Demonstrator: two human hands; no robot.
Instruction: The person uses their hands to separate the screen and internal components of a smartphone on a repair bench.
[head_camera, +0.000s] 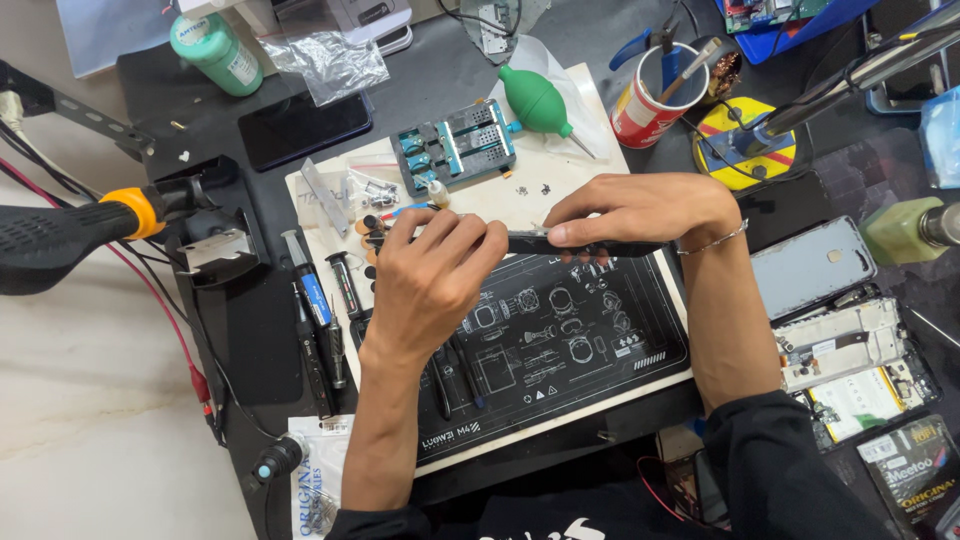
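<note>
Phone (585, 245), dark and slim, seen edge-on, held level above the black repair mat (560, 345) between both hands. Left hand (430, 275) curled over its left end, fingers wrapped narrow, thumb side hidden; what the fingertips do there can't be told. Right hand (635, 212) pinches the top edge near the middle, fingers closed on the phone, bracelet on the wrist. Phone runs left-right, mostly covered by the hands; only a short dark strip shows between and under them.

Containers: red cup (655, 100) at upper middle holds upright tools, a blue-handled one among them; exact kinds hard to tell. Teal parts tray (455, 145) just behind the hands, small compartments, contents too small to read. Green bottle (217, 52) at upper left, capped. Clear plastic bag (325, 60) beside it, crumpled.

Green air blower (540, 102) lies between tray and cup. Dismantled phone frame (850, 350) on the worktop at right, back cover just above it, partly cut off by the right forearm. Black-handled tool with orange collar (75, 235) enters from the left edge, its far end out of frame. Pens and tweezers lie left of the mat, partly under the left forearm.
</note>
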